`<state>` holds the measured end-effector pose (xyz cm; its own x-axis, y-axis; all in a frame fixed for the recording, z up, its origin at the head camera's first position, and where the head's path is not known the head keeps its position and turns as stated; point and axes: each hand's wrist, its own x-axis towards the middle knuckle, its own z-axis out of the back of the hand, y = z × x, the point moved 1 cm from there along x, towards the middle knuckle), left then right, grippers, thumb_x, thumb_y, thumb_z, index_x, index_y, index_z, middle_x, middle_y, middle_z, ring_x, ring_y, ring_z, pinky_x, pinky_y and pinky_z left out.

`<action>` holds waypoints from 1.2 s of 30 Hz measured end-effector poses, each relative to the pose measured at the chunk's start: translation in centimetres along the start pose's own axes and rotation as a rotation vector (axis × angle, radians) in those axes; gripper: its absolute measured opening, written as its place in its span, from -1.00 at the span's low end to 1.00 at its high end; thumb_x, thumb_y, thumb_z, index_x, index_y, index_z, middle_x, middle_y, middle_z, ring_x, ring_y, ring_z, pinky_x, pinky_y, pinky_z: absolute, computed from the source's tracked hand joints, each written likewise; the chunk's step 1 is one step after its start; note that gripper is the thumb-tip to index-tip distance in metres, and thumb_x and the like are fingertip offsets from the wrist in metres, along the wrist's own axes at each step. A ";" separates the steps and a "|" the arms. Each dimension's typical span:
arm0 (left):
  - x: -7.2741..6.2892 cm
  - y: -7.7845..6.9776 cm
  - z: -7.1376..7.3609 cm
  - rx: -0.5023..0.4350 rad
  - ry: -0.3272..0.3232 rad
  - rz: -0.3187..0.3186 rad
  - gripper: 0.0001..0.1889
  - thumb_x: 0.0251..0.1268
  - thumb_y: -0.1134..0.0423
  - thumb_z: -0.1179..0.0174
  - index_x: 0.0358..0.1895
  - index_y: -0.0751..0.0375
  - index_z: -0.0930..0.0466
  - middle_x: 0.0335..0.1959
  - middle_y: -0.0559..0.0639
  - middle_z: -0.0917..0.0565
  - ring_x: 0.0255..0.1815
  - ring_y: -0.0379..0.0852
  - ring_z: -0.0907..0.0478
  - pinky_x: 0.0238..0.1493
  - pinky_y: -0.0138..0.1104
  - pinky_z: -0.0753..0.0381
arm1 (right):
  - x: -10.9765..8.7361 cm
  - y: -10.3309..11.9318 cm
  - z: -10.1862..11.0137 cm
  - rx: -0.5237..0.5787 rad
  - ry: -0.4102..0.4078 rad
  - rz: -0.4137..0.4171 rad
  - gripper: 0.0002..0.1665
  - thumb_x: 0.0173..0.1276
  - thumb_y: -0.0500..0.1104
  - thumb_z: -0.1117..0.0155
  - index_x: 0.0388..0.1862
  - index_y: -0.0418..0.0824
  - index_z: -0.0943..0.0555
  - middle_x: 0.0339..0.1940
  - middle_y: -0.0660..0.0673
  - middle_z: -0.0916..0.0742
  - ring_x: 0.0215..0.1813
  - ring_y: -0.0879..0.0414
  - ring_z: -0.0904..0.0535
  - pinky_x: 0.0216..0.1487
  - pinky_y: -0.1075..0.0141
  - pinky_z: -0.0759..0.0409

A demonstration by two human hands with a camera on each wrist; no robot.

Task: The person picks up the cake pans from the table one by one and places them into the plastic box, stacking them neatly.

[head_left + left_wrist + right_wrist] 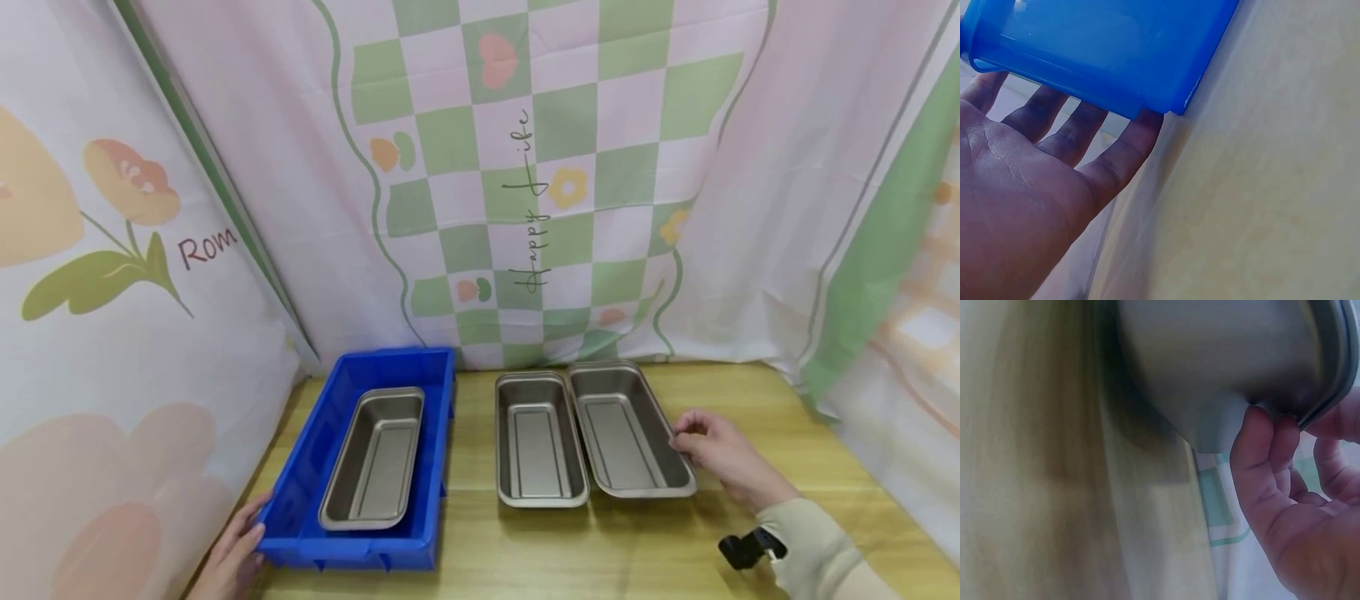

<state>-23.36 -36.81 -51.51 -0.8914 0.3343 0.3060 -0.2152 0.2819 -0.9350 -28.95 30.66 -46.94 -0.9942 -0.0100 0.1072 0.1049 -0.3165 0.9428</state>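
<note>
My right hand (723, 454) pinches the right rim of a grey metal loaf pan (622, 437) between thumb and fingers; the right wrist view shows the fingertips at the rim, close to a corner. Just left of it is a second loaf pan (536, 450), their rims side by side. A third loaf pan (382, 467) lies inside a blue plastic tray (337, 550) on the left. At that tray's near left corner is my left hand (236, 550). Its fingers (1119, 153) stretch along the outer wall in the left wrist view, their tips partly hidden behind the tray.
Everything stands on a wood-grain table (468, 533). A patterned curtain (510, 192) hangs along the table's back edge, and more fabric hangs at the left and right sides. A black wrist mount (750, 550) sits by the right sleeve.
</note>
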 end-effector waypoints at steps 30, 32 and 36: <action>0.0 0.0 -0.2 0.010 -0.024 0.000 -0.52 0.61 0.43 0.36 0.42 -0.02 -0.29 0.25 -0.26 -0.52 0.21 -0.29 -0.47 0.07 -0.38 -0.52 | 0.3 6.1 -2.1 0.069 0.029 0.067 -0.83 0.28 -0.43 -0.21 -0.26 -0.42 -0.39 -0.28 -0.12 -0.49 -0.36 0.22 -0.48 -0.41 0.35 -0.53; 0.0 0.0 -0.1 0.009 -0.027 0.000 -0.52 0.61 0.43 0.35 0.42 -0.02 -0.29 0.25 -0.26 -0.52 0.20 -0.30 -0.47 0.06 -0.38 -0.52 | 0.6 6.3 -2.8 0.099 0.035 0.063 -0.83 0.27 -0.44 -0.21 -0.27 -0.39 -0.39 -0.28 -0.13 -0.48 -0.37 0.22 -0.47 -0.41 0.36 -0.52; 0.0 0.0 -0.2 0.015 -0.029 0.009 -0.52 0.61 0.43 0.34 0.42 -0.03 -0.29 0.25 -0.28 -0.52 0.20 -0.30 -0.47 0.06 -0.38 -0.52 | 1.1 6.8 -4.5 0.163 0.043 0.048 -0.82 0.22 -0.46 -0.21 -0.30 -0.36 -0.39 -0.28 -0.12 -0.46 -0.38 0.22 -0.46 -0.42 0.38 -0.50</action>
<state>-23.28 -36.65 -51.44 -0.9043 0.3108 0.2926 -0.2131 0.2652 -0.9403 -29.41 24.20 -41.86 -0.9878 -0.0631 0.1426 0.1509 -0.1572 0.9760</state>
